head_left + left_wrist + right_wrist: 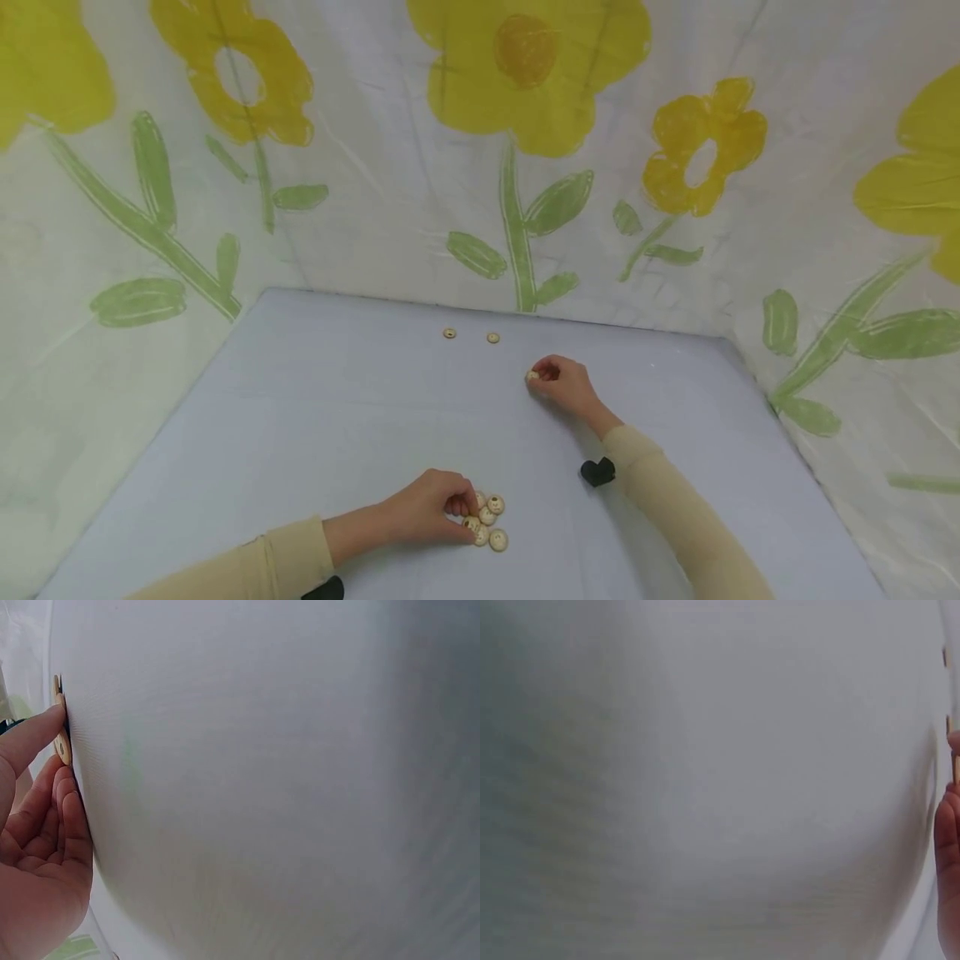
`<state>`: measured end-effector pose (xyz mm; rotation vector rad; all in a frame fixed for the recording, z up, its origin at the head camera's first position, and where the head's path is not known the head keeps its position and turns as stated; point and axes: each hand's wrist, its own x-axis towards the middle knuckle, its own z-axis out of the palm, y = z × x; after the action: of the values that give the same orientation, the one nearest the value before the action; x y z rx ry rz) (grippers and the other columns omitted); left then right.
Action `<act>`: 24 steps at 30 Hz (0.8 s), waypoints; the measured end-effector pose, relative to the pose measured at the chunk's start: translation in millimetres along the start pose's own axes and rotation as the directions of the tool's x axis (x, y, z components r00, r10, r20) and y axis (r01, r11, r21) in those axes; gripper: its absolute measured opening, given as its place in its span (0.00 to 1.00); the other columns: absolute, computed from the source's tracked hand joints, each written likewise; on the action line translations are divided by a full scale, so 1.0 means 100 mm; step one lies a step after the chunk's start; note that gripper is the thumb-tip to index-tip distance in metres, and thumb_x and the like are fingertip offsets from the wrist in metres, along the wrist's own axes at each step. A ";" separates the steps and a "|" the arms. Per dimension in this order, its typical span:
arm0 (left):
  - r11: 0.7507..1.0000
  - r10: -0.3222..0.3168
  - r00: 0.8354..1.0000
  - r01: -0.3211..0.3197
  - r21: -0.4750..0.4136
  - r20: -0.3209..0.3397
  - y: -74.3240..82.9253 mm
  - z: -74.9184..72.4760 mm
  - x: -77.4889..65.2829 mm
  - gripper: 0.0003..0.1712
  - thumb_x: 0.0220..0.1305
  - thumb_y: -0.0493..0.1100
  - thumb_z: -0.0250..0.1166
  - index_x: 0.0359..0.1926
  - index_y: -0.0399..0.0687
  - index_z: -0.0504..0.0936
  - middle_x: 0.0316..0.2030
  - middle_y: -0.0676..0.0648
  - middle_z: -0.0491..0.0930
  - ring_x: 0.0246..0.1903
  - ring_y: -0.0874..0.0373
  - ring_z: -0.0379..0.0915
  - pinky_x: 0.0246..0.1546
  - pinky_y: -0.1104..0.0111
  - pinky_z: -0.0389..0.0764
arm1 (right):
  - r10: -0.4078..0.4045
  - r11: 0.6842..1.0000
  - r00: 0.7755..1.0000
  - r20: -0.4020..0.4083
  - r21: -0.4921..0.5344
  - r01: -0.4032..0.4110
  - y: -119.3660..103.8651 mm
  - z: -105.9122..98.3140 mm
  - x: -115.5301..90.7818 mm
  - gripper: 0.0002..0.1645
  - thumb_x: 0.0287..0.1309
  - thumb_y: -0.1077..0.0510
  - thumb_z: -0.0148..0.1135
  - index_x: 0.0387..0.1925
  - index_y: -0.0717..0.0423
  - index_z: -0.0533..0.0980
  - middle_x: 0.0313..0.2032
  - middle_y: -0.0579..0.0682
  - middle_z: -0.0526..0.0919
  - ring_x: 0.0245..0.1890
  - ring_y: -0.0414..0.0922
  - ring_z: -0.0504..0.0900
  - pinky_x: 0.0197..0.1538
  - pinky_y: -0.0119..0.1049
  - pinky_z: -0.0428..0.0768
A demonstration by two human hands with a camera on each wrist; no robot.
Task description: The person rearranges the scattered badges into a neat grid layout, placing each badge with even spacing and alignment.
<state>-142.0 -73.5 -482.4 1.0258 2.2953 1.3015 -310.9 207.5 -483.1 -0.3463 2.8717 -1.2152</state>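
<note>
My left hand [429,510] is at a small cluster of round, pale wooden discs [496,504] with dark markings, near the front of the table. Its thumb and fingertips pinch one disc [472,523] at the cluster's left side; the left wrist view has this disc [63,748] edge-on between thumb and fingers. Farther back and to the right, my right hand [567,387] pinches another wooden disc [532,376] by its edges, low over the table. Only the fingertips and part of that disc [956,768] show at the right wrist view's border.
Two more discs, one on the left [449,333] and one on the right [492,338], lie apart near the back edge of the pale table [300,450]. Behind and beside the table hangs a white curtain [360,192] with yellow flowers.
</note>
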 end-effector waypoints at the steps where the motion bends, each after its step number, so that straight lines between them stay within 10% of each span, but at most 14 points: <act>1: 1.000 0.002 1.000 -0.002 -0.002 0.000 0.00 0.00 0.00 0.12 0.50 0.40 0.77 0.33 0.46 0.82 0.27 0.58 0.75 0.30 0.69 0.70 0.34 0.75 0.76 | 0.002 1.000 1.000 -0.002 -0.002 -0.002 0.01 0.00 0.02 0.12 0.55 0.55 0.71 0.38 0.56 0.81 0.31 0.48 0.81 0.34 0.43 0.77 0.39 0.36 0.75; 24: 1.000 0.013 1.000 -0.013 -0.017 -0.001 -0.02 0.01 -0.01 0.12 0.50 0.40 0.77 0.33 0.46 0.82 0.28 0.59 0.76 0.30 0.71 0.70 0.34 0.76 0.76 | 0.049 0.998 0.995 -0.090 -0.030 -0.052 0.15 -0.03 0.38 0.16 0.56 0.57 0.69 0.43 0.63 0.80 0.36 0.55 0.83 0.38 0.50 0.79 0.43 0.41 0.76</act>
<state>-141.5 -74.4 -485.0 1.0367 2.2776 1.3251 -351.6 211.9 -488.2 -0.2245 2.9583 -1.2069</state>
